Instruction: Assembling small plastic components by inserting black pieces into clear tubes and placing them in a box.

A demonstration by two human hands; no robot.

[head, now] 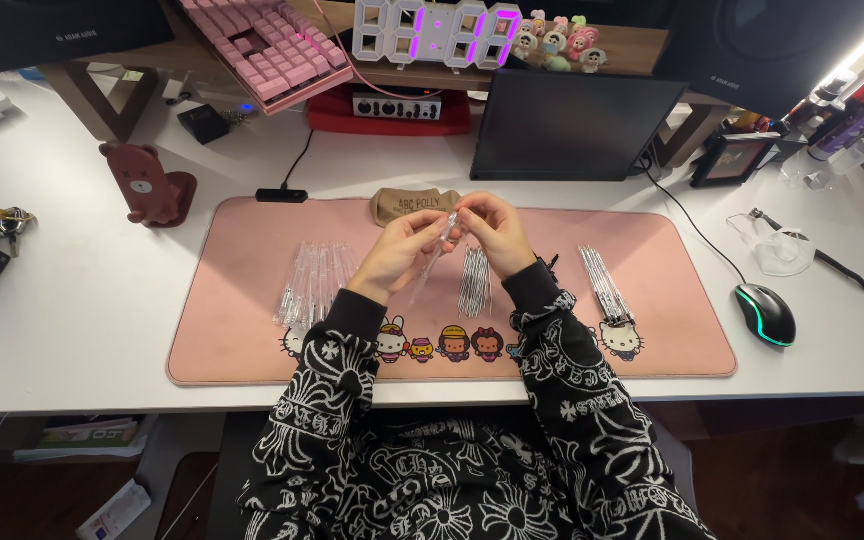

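Both hands meet above the middle of the pink mat (252, 250), and the step in hand looks like the fitting together of one pen: the left hand (404, 252) pinches a clear plastic tube (434, 252) near its upper end, and the right hand (492, 230) closes its fingertips on the very tip of the same tube, as if pushing or seating a small part there. The fingers of both hands are drawn in narrow around the tube; neither is free. What exactly sits between the right fingertips is too small to tell.

Judging from this, the next move calls for a fine, steady pinch, with the two hands kept in line along the tube so that the thin piece goes in straight and does not bend.

The tube is slender, see-through and straight, tilted so that its lower end points down toward the left wrist and its upper end rises between the two sets of fingertips. It is held clear of the mat.

Below and to the left of the left hand lies a stack of clear tubes (312, 283) of the same kind. Just below the right hand lies a small bundle of thin rods (473, 282), and further out to the right of the right forearm a second row of thin rods (604, 283). All rest on the mat, which lies on the white bench (82, 330).
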